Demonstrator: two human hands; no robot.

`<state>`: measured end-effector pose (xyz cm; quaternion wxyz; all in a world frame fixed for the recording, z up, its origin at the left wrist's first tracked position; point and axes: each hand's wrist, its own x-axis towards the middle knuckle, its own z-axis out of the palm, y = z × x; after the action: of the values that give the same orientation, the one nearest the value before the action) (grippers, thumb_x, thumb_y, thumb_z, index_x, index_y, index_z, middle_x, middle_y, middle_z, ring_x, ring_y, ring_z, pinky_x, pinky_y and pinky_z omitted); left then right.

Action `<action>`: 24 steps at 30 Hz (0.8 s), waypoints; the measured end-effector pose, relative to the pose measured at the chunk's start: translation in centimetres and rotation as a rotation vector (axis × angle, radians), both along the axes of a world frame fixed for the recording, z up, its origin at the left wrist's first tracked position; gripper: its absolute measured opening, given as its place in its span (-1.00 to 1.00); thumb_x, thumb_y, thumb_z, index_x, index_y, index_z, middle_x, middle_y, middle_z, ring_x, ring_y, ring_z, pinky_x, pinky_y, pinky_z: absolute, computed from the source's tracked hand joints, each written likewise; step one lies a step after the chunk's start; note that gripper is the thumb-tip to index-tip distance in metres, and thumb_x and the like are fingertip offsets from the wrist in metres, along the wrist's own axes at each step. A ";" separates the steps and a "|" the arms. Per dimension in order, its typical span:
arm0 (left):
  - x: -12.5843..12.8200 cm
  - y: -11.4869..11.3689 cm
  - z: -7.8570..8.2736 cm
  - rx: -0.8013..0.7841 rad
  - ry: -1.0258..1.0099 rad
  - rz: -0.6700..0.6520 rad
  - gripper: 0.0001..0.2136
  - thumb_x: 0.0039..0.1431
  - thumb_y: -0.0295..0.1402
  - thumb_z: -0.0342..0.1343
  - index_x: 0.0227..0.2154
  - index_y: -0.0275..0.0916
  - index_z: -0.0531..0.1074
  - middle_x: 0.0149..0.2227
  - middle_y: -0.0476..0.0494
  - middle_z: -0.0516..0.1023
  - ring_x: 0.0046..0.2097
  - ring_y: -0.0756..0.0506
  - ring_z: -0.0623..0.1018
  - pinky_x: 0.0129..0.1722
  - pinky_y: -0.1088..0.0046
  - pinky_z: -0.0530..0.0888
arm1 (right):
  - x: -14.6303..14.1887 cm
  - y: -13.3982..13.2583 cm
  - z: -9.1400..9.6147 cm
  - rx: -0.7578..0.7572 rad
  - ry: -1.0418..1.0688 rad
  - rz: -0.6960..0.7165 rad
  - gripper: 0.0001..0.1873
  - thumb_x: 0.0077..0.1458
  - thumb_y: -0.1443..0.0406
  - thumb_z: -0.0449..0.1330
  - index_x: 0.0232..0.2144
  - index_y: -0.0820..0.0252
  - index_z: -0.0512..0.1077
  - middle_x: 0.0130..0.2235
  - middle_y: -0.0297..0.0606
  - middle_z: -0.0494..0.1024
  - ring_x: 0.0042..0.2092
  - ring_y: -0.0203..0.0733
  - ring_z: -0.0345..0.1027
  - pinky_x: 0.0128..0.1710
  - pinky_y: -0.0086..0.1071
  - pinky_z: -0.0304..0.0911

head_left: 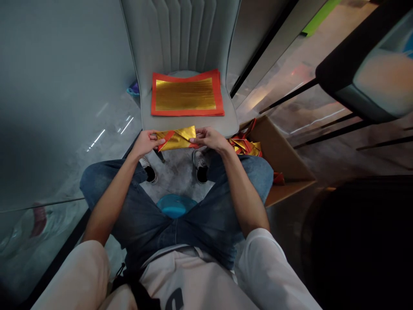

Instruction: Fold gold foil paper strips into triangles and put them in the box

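Head view, so you're looking straight down at both hands, kept slightly apart and pinching one piece between them: a folded gold-and-red paper [178, 140], left hand [146, 143] on one end, right hand [210, 138] on the other, thumbs on top. It's held up in the air just in front of the chair seat, roughly level. Right past the hands, on that grey padded chair [180, 34], sits a stack of flat red sheets [186, 94] with a big gold panel on the top one. Just beside the right hand there's an open cardboard box [287, 159] with more folded red and gold pieces [245, 147] in it. Below the hands you get the sneakers [200, 159] on a shiny floor, then back toward the body, the jeans [129, 202] and a bit of blue seat [176, 206] between the legs. Way off to the right of the hands is another dark-edged chair [342, 82], kinda blurry.
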<state>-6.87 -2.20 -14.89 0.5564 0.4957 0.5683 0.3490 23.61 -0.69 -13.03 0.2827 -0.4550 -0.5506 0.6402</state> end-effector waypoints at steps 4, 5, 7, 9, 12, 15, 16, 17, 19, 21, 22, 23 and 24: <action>-0.1 0.4 0.4 0.008 -0.033 0.043 -0.46 -0.09 -0.26 0.60 -0.07 -0.32 0.56 -0.34 -0.12 0.73 -0.40 -0.08 0.68 -0.44 0.48 0.61 | 0.2 0.0 0.1 -0.183 0.028 0.026 -0.63 -0.09 0.23 0.68 -0.47 0.22 0.56 -0.42 -0.16 0.71 -0.36 -0.16 0.66 -0.40 -0.45 0.57; -0.2 0.5 0.5 0.002 -0.041 0.031 -0.46 -0.08 -0.24 0.60 -0.06 -0.32 0.56 -0.34 -0.12 0.73 -0.39 -0.08 0.69 -0.43 0.48 0.62 | 0.3 0.0 0.1 -0.188 0.031 0.015 -0.62 -0.09 0.22 0.68 -0.49 0.22 0.55 -0.43 -0.15 0.71 -0.36 -0.15 0.67 -0.39 -0.44 0.58; -0.5 0.6 0.6 -0.016 -0.037 -0.008 -0.50 -0.02 -0.21 0.59 -0.08 -0.32 0.57 -0.35 -0.12 0.72 -0.38 -0.08 0.69 -0.42 0.46 0.63 | 0.4 0.0 -0.1 -0.185 0.038 0.000 -0.60 -0.10 0.21 0.69 -0.50 0.23 0.54 -0.42 -0.12 0.72 -0.36 -0.14 0.67 -0.40 -0.44 0.59; -0.8 0.6 0.5 -0.034 -0.016 -0.036 -0.57 0.03 -0.21 0.57 -0.14 -0.31 0.57 -0.38 -0.11 0.71 -0.39 -0.08 0.69 -0.39 0.41 0.67 | 0.5 0.1 -0.3 -0.180 0.061 -0.016 -0.58 -0.12 0.20 0.69 -0.47 0.24 0.54 -0.37 -0.10 0.74 -0.36 -0.16 0.67 -0.39 -0.45 0.59; -1.0 0.7 0.1 -0.014 0.001 -0.013 -0.62 0.03 -0.25 0.57 -0.21 -0.29 0.54 -0.42 -0.07 0.68 -0.40 -0.09 0.69 -0.33 0.31 0.73 | 0.7 0.2 -0.7 -0.151 0.104 -0.042 -0.52 -0.18 0.20 0.71 -0.33 0.21 0.56 -0.36 -0.17 0.74 -0.35 -0.18 0.66 -0.37 -0.45 0.59; -0.9 0.9 -0.2 0.041 -0.002 0.010 -0.59 -0.02 -0.25 0.58 -0.22 -0.27 0.52 -0.44 -0.01 0.63 -0.39 -0.11 0.69 -0.33 0.27 0.75 | 0.8 0.6 -1.1 -0.056 0.122 -0.083 -0.38 -0.24 0.13 0.71 -0.16 0.17 0.56 -0.37 -0.29 0.72 -0.35 -0.19 0.62 -0.38 -0.43 0.57; -0.8 1.0 -0.3 0.059 -0.002 0.012 -0.57 -0.05 -0.24 0.59 -0.22 -0.27 0.52 -0.45 0.01 0.61 -0.39 -0.11 0.68 -0.35 0.27 0.75 | 0.8 0.8 -1.2 -0.010 0.124 -0.115 -0.35 -0.24 0.09 0.70 -0.15 0.16 0.56 -0.35 -0.30 0.72 -0.33 -0.19 0.61 -0.36 -0.41 0.57; -0.7 1.1 -0.3 0.078 -0.001 0.008 -0.55 -0.07 -0.22 0.59 -0.21 -0.26 0.51 -0.46 0.02 0.59 -0.40 -0.11 0.67 -0.36 0.28 0.75 | 0.8 1.0 -1.4 0.037 0.122 -0.151 -0.35 -0.23 0.04 0.69 -0.16 0.15 0.56 -0.33 -0.29 0.72 -0.32 -0.18 0.61 -0.34 -0.38 0.58; -0.6 1.3 -0.2 0.122 0.012 -0.001 -0.52 -0.10 -0.17 0.59 -0.20 -0.25 0.52 -0.45 0.02 0.58 -0.40 -0.10 0.66 -0.38 0.31 0.73 | 0.7 1.3 -1.7 0.127 0.108 -0.204 -0.37 -0.21 -0.08 0.65 -0.22 0.14 0.57 -0.30 -0.26 0.72 -0.29 -0.14 0.60 -0.28 -0.31 0.60; -0.5 1.5 0.1 0.190 0.039 -0.008 -0.50 -0.10 -0.13 0.58 -0.17 -0.25 0.53 -0.41 -0.01 0.61 -0.37 -0.10 0.67 -0.35 0.35 0.71 | 0.6 1.5 -1.9 0.211 0.086 -0.229 -0.38 -0.19 -0.17 0.60 -0.30 0.13 0.57 -0.33 -0.25 0.70 -0.30 -0.13 0.59 -0.25 -0.25 0.60; -0.3 1.5 0.4 0.238 0.056 -0.012 -0.49 -0.08 -0.12 0.57 -0.14 -0.25 0.54 -0.39 -0.03 0.63 -0.34 -0.10 0.68 -0.31 0.37 0.70 | 0.6 1.5 -2.0 0.251 0.076 -0.237 -0.38 -0.18 -0.20 0.57 -0.32 0.12 0.57 -0.34 -0.25 0.70 -0.30 -0.12 0.58 -0.23 -0.23 0.60; -0.1 1.4 0.7 0.293 0.073 -0.019 -0.49 -0.06 -0.11 0.56 -0.11 -0.24 0.56 -0.35 -0.07 0.66 -0.30 -0.11 0.70 -0.27 0.38 0.69 | 0.6 1.5 -2.0 0.292 0.065 -0.242 -0.39 -0.15 -0.22 0.55 -0.33 0.11 0.57 -0.35 -0.26 0.69 -0.30 -0.11 0.58 -0.22 -0.22 0.60; 0.2 1.4 1.0 0.351 0.092 -0.032 -0.49 -0.02 -0.10 0.54 -0.07 -0.24 0.58 -0.31 -0.11 0.69 -0.26 -0.13 0.71 -0.23 0.37 0.68 | 0.6 1.5 -1.9 0.331 0.051 -0.244 -0.40 -0.13 -0.22 0.54 -0.34 0.11 0.57 -0.35 -0.26 0.69 -0.30 -0.10 0.58 -0.21 -0.20 0.59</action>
<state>-6.71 -0.83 -13.93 0.4404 0.6094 0.5155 0.4110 24.20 0.77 -14.94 0.4429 -0.4495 -0.5817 0.5134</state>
